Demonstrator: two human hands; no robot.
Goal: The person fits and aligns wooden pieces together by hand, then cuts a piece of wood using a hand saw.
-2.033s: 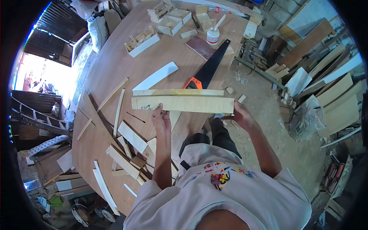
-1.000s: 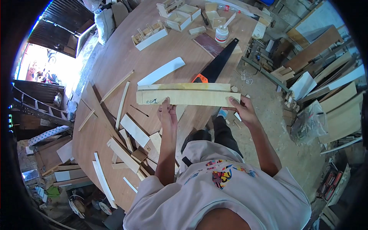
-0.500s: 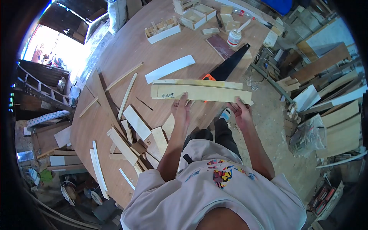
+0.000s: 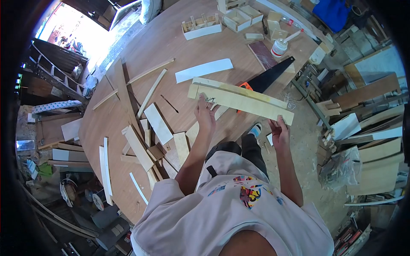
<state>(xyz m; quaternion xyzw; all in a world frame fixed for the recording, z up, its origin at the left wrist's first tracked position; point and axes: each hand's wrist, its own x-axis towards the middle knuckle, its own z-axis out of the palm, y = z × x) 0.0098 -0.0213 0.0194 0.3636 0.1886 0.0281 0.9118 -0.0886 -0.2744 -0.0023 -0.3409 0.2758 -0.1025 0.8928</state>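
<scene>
A pale wooden board with handwriting near its left end is held up over the table edge, a narrower strip lying along its far side. My left hand is closed on the board's left end, thumb on top. At the right end, my right hand pinches the near edge. Beyond the board lies a handsaw with a black blade and orange handle, partly hidden by the strip. A white curved piece rests on the table just past the board's left half.
Wooden offcuts and long strips lie on the table's left side. At the far side are small wooden boxes, a glue jar and a reddish-brown block. Planks and a plastic bag stand at the right.
The view has turned and shifted over the table. The held board has gone from nearly level to slanting, its right end lower and nearer me. Both hands have kept their hold.
</scene>
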